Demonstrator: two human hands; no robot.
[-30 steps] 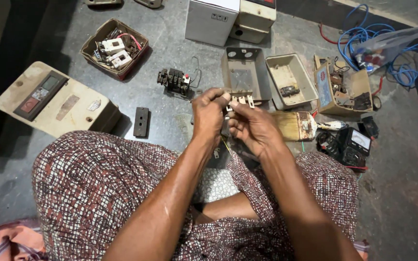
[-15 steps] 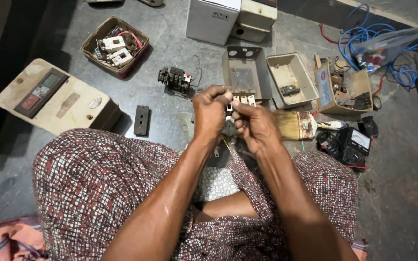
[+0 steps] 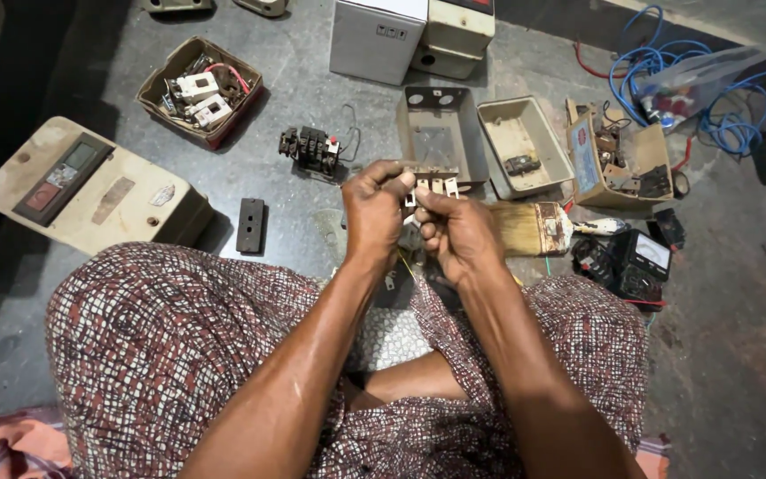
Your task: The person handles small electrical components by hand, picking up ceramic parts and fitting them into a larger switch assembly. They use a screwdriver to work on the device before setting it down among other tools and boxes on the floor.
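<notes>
So both hands are pinched on a small contact block (image 3: 425,184), held in the air above the grey floor (image 3: 294,98): left hand (image 3: 374,208) grips its end, right hand (image 3: 458,232) works the underside. Looks like mid-disassembly; next needs a careful fingertip pull. Fingers hide most of the part.

beige meter box (image 3: 90,188) far left on grey floor | cardboard box of switch parts (image 3: 199,89) upper left | black contactor (image 3: 310,149) centre | two open metal trays (image 3: 441,131) (image 3: 523,146) | paintbrush (image 3: 538,229) beside black multimeter (image 3: 636,264) | blue wire coil (image 3: 667,62) upper right
</notes>
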